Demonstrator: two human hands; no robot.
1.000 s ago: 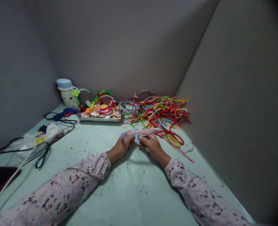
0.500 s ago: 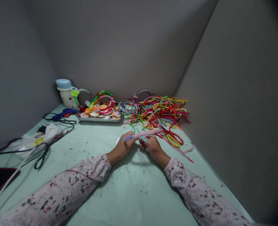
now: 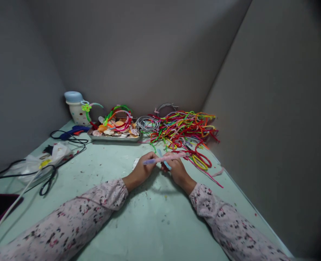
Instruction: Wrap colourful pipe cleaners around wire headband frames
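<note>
A: Hands first. What's each holding?

B: Left hand [image 3: 142,169] is pinched on the lilac end of a fuzzy pink pipe-cleaner stick [image 3: 164,158]. Right hand [image 3: 176,167] is closed around the same stick further along, fingers curled over it. A short light-blue fuzzy piece [image 3: 166,165] pokes out just under the stick by the right hand; can't tell which fingers grip it.

A: Where's the stick?

B: Held just above the pale green table [image 3: 149,224], roughly mid-width, nearer the far edge than the near one. It lies almost level, pink end tilted slightly up toward the right.

A: Around it?

B: Right behind the hands, a big tangled heap of multicoloured pipe cleaners [image 3: 186,128] toward the far right corner. Red and yellow loops [image 3: 201,161] from it lie just beside the right hand. Left of the heap, a coil of grey wire [image 3: 148,124], then a shallow metal tray of seashells and coloured hoops [image 3: 116,129] along the far edge.

A: Left side?

B: White spotted jug with a blue lid [image 3: 76,108] in the far left corner. Blue glue gun [image 3: 72,131] with black cable in front of it. Crumpled clear plastic bag [image 3: 44,159] and black-handled scissors [image 3: 48,180] near the left edge, well apart from the hands.

A: Sleeves?

B: Both forearms in pale pink speckled sleeves [image 3: 75,221], resting on the table.
</note>
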